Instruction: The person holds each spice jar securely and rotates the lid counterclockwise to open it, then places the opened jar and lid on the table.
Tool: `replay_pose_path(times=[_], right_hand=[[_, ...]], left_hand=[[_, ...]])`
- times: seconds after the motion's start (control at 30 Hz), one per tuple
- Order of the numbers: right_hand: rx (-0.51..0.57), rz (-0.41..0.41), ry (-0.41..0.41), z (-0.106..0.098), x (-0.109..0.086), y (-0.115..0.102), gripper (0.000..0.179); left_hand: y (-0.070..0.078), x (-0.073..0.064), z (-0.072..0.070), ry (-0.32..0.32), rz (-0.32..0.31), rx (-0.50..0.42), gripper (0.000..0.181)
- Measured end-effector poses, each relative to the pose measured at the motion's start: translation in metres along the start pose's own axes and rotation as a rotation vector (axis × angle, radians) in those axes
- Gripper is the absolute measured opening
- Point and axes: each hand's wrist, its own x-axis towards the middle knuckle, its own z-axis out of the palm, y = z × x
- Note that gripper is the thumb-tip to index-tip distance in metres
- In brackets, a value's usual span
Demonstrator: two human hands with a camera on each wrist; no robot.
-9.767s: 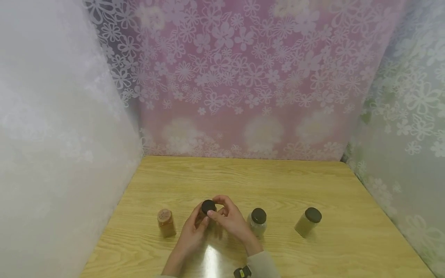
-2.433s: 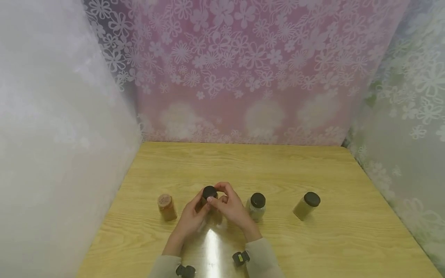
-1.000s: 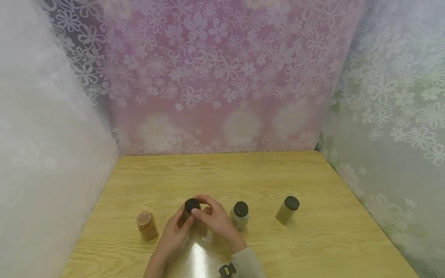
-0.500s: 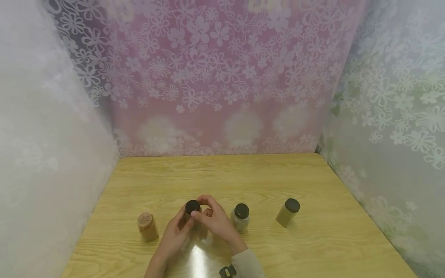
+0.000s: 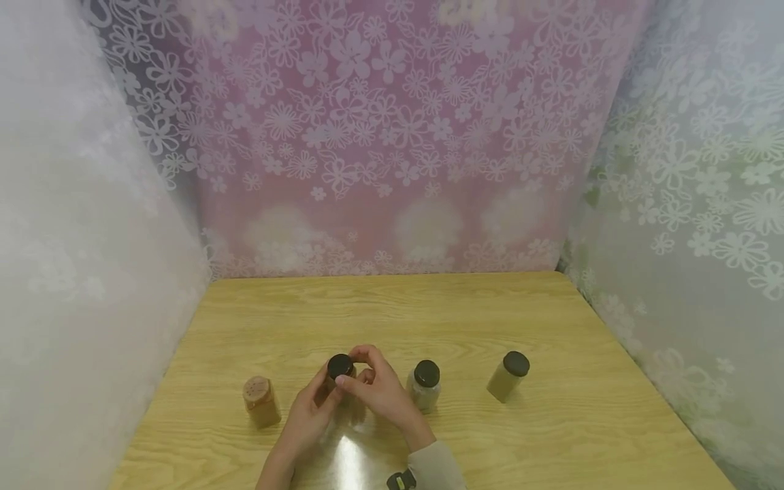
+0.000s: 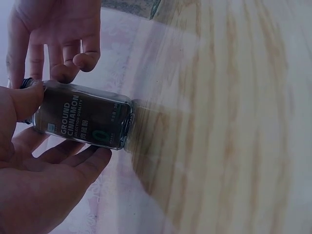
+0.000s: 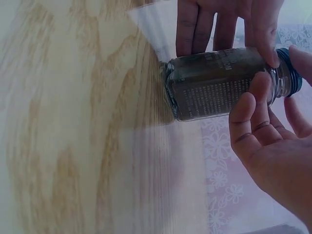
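A square glass jar labelled ground cinnamon point(image 6: 85, 114), full of dark brown powder, stands upright on the table between both hands. My left hand point(image 5: 308, 414) grips its body, fingers along one side and thumb near the neck. On its black screw cap point(image 5: 339, 366), my right hand point(image 5: 381, 393) has the thumb and index finger pinching the rim. The cap sits at the threaded neck in the right wrist view. The other right fingers are loosely curled beside the glass.
Left of the hands stands a jar of orange-brown powder point(image 5: 263, 407) with a holed shaker top. To the right are a black-capped jar with pale contents point(image 5: 424, 395) and a black-capped greenish jar point(image 5: 505, 382). Flowered curtains point(image 5: 392, 224) enclose the wooden table point(image 5: 392, 313).
The head view has shifted, so the table and jars appear further left than 2.4 seconds ago. Both hands keep nearly the same hold on the cinnamon jar and its cap throughout.
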Motion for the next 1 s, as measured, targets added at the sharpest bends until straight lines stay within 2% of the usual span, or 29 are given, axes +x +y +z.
replay_pose_path(times=[0.23,0.43,0.63,0.8,1.0], right_hand=[[-0.014,-0.038,-0.026,-0.0007,0.0004,0.0025,0.045],[-0.001,-0.014,-0.007,0.0011,-0.0007,0.0013,0.054],[-0.014,-0.034,-0.004,0.0000,0.0003,0.0082,0.045],[-0.030,-0.055,-0.021,-0.0021,0.0007,0.0096,0.046],[0.042,-0.068,-0.027,-0.0015,-0.0008,0.0078,0.047]], left_hand=[[-0.0009,-0.0003,0.0001,0.001,0.007,-0.014,0.062],[-0.0020,-0.0009,-0.0003,0.009,0.015,-0.027,0.061],[-0.0025,-0.0013,0.0000,0.014,0.028,-0.006,0.060],[-0.0017,-0.0009,0.0004,0.005,0.027,-0.006,0.060],[-0.0017,-0.0001,0.0006,0.010,0.019,0.004,0.061]])
